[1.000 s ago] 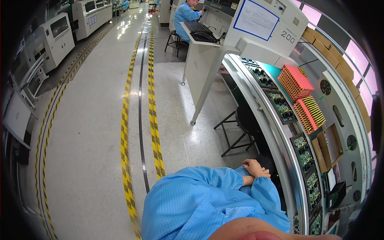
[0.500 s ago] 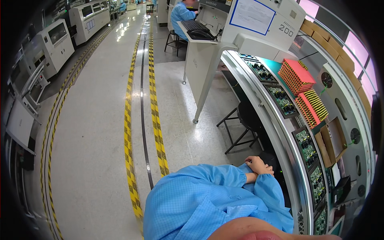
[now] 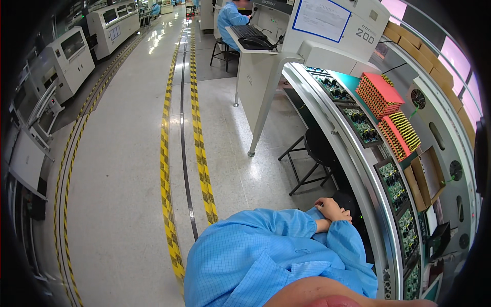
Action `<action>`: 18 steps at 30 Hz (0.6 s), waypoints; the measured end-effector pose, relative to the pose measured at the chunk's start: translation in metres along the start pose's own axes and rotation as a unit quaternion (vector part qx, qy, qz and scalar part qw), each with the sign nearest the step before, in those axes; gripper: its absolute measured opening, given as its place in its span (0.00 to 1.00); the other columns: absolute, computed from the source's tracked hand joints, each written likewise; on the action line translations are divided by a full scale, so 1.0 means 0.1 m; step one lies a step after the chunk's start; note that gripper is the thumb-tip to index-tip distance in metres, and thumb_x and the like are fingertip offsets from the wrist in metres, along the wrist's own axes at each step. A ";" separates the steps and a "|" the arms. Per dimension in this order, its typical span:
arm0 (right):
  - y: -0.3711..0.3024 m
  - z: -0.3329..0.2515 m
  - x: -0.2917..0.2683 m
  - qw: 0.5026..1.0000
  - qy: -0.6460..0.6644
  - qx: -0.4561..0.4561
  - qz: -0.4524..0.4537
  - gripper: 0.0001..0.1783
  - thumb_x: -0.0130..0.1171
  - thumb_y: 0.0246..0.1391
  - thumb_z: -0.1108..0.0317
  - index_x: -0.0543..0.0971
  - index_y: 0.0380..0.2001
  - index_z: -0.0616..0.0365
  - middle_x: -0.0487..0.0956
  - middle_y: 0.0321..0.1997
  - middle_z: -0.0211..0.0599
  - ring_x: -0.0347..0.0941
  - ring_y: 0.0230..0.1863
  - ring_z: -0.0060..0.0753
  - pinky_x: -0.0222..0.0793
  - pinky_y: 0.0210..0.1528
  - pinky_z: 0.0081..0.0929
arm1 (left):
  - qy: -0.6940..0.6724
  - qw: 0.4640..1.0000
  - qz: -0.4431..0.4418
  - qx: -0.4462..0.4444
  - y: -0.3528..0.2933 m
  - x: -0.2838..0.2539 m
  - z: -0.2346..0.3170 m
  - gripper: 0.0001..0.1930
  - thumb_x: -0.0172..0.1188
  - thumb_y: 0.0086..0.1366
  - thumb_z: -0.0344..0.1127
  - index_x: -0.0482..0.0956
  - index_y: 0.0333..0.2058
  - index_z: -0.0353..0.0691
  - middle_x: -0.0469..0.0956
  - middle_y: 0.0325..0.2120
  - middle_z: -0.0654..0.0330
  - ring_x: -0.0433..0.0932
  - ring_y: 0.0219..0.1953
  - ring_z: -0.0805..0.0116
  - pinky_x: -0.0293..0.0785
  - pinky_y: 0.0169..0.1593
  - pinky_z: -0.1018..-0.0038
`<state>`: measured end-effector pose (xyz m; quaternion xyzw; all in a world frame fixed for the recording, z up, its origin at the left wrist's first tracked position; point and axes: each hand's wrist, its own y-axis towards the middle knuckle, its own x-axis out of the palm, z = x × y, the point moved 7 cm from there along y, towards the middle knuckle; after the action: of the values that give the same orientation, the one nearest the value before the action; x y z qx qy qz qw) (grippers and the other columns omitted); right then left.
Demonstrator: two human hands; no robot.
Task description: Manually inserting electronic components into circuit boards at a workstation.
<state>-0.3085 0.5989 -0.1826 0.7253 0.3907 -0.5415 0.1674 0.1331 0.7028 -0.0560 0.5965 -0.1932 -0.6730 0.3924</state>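
Note:
My arms, in blue checked sleeves, are crossed at my lap beside the conveyor line. My right hand (image 3: 330,207) lies on top with its fingers curled loosely together, and no object shows in it. Beneath it passes my left wrist (image 3: 322,225). The left palm is hidden, and the fingertips (image 3: 349,218) of my left hand show bent round the right wrist. Both hands are apart from the circuit boards. Right of my hands, several green circuit boards (image 3: 391,184) sit in dark carriers along the metal conveyor rail (image 3: 358,171).
A black round stool (image 3: 318,147) stands ahead of my hands. Red-orange stacked trays (image 3: 379,94) and an open cardboard box (image 3: 425,179) are beyond the conveyor. A co-worker in blue (image 3: 231,20) sits at a white machine (image 3: 332,41). Yellow-black floor tape (image 3: 164,153) runs along the aisle.
The view has shifted very slightly. My hands stay crossed in the same place, and the boards look unmoved.

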 end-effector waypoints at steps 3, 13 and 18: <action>-0.03 -0.01 0.03 1.000 -0.006 0.000 0.000 0.12 0.67 0.56 0.67 0.87 0.42 0.58 0.87 0.43 0.45 0.84 0.45 0.51 0.79 0.53 0.38 | 0.012 1.000 -0.001 0.008 0.03 -0.07 -0.03 0.10 0.60 0.62 0.49 0.86 0.38 0.62 0.80 0.40 0.70 0.72 0.49 0.62 0.62 0.52 0.56; -0.12 0.29 -0.10 0.980 -0.066 0.184 0.035 0.17 0.61 0.59 0.51 0.86 0.45 0.45 0.84 0.51 0.42 0.80 0.53 0.53 0.77 0.53 0.48 | -0.200 0.927 -0.175 0.265 -0.66 1.21 3.27 0.10 0.60 0.61 0.49 0.86 0.38 0.63 0.80 0.40 0.70 0.72 0.49 0.62 0.62 0.52 0.55; -0.24 0.07 -0.35 0.980 -0.022 0.196 0.004 0.14 0.63 0.57 0.52 0.87 0.45 0.37 0.85 0.47 0.37 0.79 0.54 0.51 0.72 0.51 0.59 | -0.286 0.840 -0.273 0.370 -1.75 1.37 4.56 0.09 0.60 0.61 0.49 0.87 0.38 0.63 0.80 0.40 0.70 0.71 0.49 0.63 0.61 0.52 0.55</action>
<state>-0.3351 0.5962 -0.1484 0.7337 0.2709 -0.6223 0.0326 -0.3516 0.6125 -0.1754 0.5068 -0.3609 -0.7719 -0.1302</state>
